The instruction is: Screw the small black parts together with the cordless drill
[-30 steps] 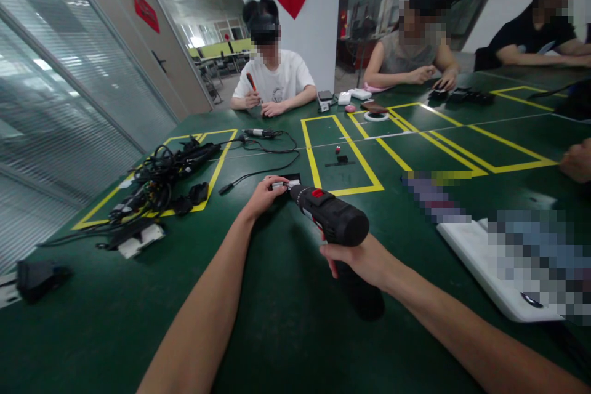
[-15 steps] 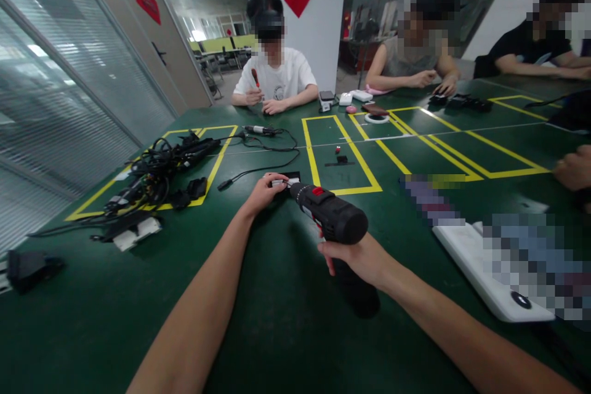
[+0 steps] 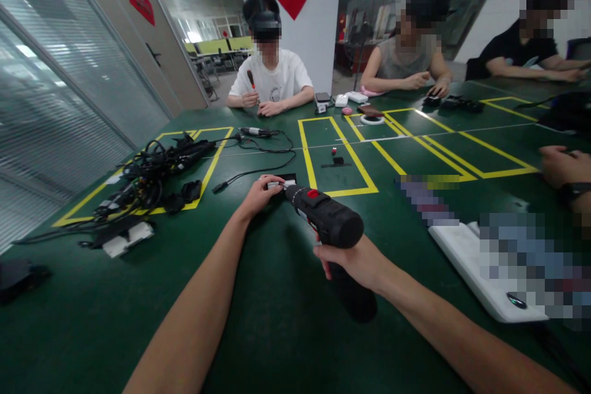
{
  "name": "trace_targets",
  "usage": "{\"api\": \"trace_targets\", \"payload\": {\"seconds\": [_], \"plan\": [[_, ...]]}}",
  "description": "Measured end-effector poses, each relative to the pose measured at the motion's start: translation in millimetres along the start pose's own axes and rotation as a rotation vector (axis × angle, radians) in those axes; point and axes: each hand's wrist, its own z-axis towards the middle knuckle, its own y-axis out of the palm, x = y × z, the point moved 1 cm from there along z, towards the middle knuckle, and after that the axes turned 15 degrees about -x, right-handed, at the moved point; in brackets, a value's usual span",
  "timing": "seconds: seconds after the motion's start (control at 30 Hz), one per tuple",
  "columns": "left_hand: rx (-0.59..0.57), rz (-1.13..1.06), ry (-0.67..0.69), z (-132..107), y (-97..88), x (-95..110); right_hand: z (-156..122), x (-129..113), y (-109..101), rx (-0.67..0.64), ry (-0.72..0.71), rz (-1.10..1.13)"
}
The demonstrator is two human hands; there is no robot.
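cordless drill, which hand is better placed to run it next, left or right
Right, probably. The right hand grips the cordless drill by its handle, nose at the small white part. The left hand is out at that part, fingers on it.

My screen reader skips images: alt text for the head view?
A right hand grips a black cordless drill, its tip at a white part that the left hand steadies on a green table. Tangled cables lie left; other people sit opposite.
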Motion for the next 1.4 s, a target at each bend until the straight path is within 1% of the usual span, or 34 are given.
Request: {"api": "trace_targets", "payload": {"seconds": [0.17, 0.43, 0.6, 0.83, 0.97, 1.13, 1.17, 1.3, 1.4], "plan": [[0.010, -0.001, 0.009, -0.2, 0.2, -0.6, -1.3, -5.4, 1.8, 0.011, 0.029, -0.031], [0.001, 0.016, 0.018, 1.2, -0.1, -1.5, -0.3, 1.3, 1.4, -0.008, 0.025, -0.089], [0.004, 0.031, 0.014, 1.2, 0.4, -2.3, -0.1, -0.7, 3.5, 0.001, 0.019, -0.080], [-0.012, 0.058, -0.012, 1.0, -0.1, -4.4, -0.5, -1.7, 7.3, -0.016, 0.022, -0.131], [-0.013, 0.054, -0.007, 0.8, 0.2, -4.5, 0.0, -3.6, 6.2, -0.046, 0.023, -0.094], [-0.027, 0.088, 0.007, -0.3, 0.3, -0.8, 1.2, -5.1, 1.1, -0.166, 0.038, 0.070], [-0.032, 0.089, 0.009, -0.5, 0.2, -0.3, 1.2, -5.0, -0.2, -0.171, 0.039, 0.083], [-0.043, 0.087, 0.016, -0.8, -0.3, -0.6, 0.9, -3.4, -5.4, -0.114, 0.024, 0.042], [-0.037, 0.095, 0.010, -0.7, -0.5, -2.6, 0.8, -2.5, -6.7, -0.099, 0.023, 0.062]]}}
